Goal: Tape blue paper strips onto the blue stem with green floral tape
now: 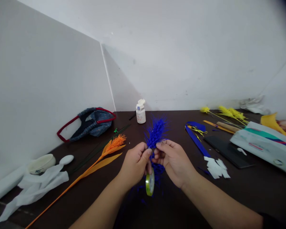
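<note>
A blue feathery wheat-like ear [157,131] stands upright between my two hands, above the dark table. My left hand [136,163] is closed round its base, thumb and fingers pressed together. The fingertips of my right hand [173,157] pinch at the same base from the other side. A roll of yellow-green tape [150,183] hangs on edge just under my left fingers. Behind and below the hands are more blue tufts and small blue scraps [159,171]. The part of the stem inside my fingers is hidden.
On the left, an orange wheat ear [114,143], a denim bag [95,122], a bowl [41,163] and white strips [40,187]. A white bottle [140,115] stands behind. On the right, a blue strip [196,141], yellow ears [231,113], a black slab [226,151] and a white packet [262,144].
</note>
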A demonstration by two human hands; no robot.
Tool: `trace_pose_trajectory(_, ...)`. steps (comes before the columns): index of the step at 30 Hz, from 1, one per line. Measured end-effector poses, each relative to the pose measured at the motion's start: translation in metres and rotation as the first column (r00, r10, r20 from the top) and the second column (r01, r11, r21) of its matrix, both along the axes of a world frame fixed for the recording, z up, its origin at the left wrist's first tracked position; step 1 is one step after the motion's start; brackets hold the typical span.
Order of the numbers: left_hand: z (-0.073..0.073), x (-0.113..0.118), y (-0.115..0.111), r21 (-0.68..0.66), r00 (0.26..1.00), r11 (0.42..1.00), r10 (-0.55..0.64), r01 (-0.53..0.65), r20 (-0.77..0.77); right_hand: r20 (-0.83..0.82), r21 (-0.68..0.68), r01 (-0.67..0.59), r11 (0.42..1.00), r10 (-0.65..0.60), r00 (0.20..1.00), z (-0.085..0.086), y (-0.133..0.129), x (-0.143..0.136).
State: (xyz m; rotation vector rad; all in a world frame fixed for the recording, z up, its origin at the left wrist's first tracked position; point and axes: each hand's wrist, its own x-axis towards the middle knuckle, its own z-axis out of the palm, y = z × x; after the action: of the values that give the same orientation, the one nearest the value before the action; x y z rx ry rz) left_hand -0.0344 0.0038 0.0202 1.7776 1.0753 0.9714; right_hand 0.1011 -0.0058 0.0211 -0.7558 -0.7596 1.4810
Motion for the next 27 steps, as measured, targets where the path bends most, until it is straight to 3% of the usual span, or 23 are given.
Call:
trace_pose_trajectory(3, -0.001, 0.000, 0.001, -0.006, 0.999, 0.999, 0.032, -0.032, 0.028, -0.047, 0.020, 0.008, 1.000, -0.007, 0.999, 0.001, 0.002, 0.002)
trace_pose_trajectory(7, 0.000, -0.003, 0.004, 0.011, 0.994, 0.996, 0.093, -0.094, 0.056, -0.128, 0.041, 0.123, 0.992, -0.117, 0.985, -0.012, 0.002, -0.001)
trace_pose_trajectory(14, 0.002, -0.007, 0.008, 0.038, 0.981, 0.986, 0.156, -0.162, 0.119, 0.010, 0.113, -0.230, 0.967, 0.230, 0.973, -0.039, -0.015, -0.021)
trace_pose_trajectory(21, 0.004, -0.008, 0.009, 0.027, 0.975, 0.989, 0.141, -0.148, 0.173, -0.016, 0.015, -0.283, 0.959, 0.283, 0.959, -0.032, -0.024, -0.025)
trace_pose_trajectory(27, 0.005, -0.009, 0.007, 0.111, 0.973, 0.977, 0.162, -0.182, 0.164, 0.054, 0.040, -0.221, 0.975, 0.218, 0.974, -0.032, -0.030, -0.035)
